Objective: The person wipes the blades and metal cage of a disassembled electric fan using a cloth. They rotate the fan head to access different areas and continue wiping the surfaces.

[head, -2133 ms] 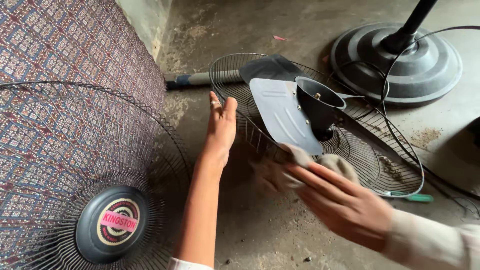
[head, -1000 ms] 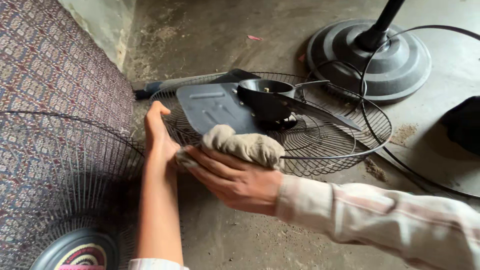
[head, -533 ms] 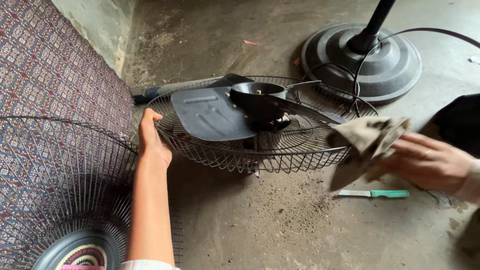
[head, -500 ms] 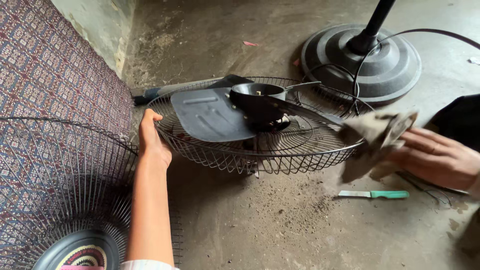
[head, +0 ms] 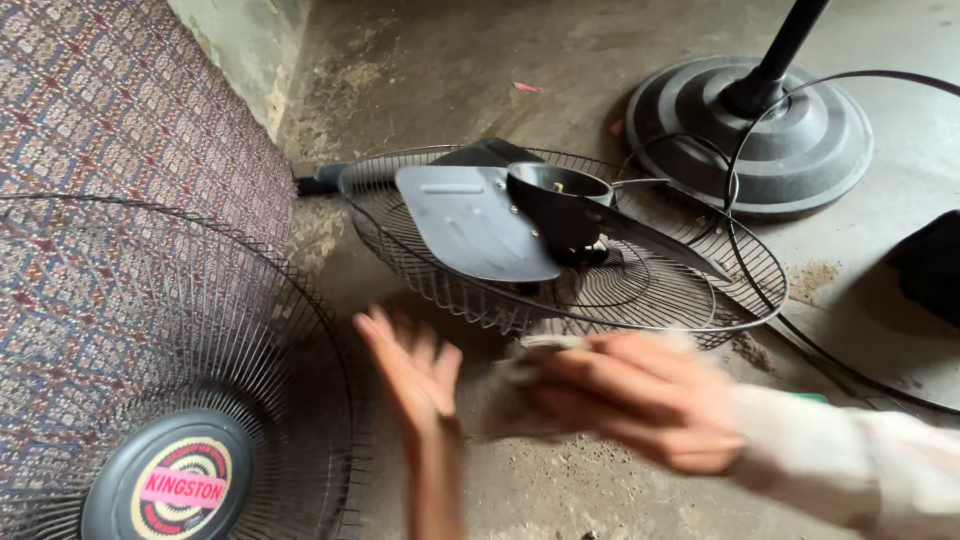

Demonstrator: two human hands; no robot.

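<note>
Single head-worn view, looking steeply down, close over concrete floor (head: 620,40)

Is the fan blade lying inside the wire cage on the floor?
Yes, the grey fan blade rests inside the round wire cage that lies on the concrete floor.

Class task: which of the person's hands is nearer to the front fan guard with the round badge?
Left. The left hand is open just right of the front fan guard; the right hand, holding a cloth, is farther right.

Pale long sleeve on right arm (head: 850,450), left forearm (head: 440,490) bare
</note>
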